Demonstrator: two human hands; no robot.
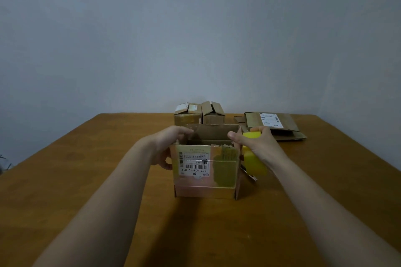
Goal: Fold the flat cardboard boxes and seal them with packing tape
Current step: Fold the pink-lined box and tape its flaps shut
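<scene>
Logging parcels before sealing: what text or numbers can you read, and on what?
"502-602-12 B12" (last group possibly 812): upside down on the white shipping label of the open brown cardboard box.
Its barcodes and fine print: too small to read.
White label on the flat brown cardboard stack: blurred.
Pale label on the back-left brown box: blurred.

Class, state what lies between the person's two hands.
Head view: the open cardboard box stands between left hand and right hand, which grips a yellow tape dispenser.
</scene>
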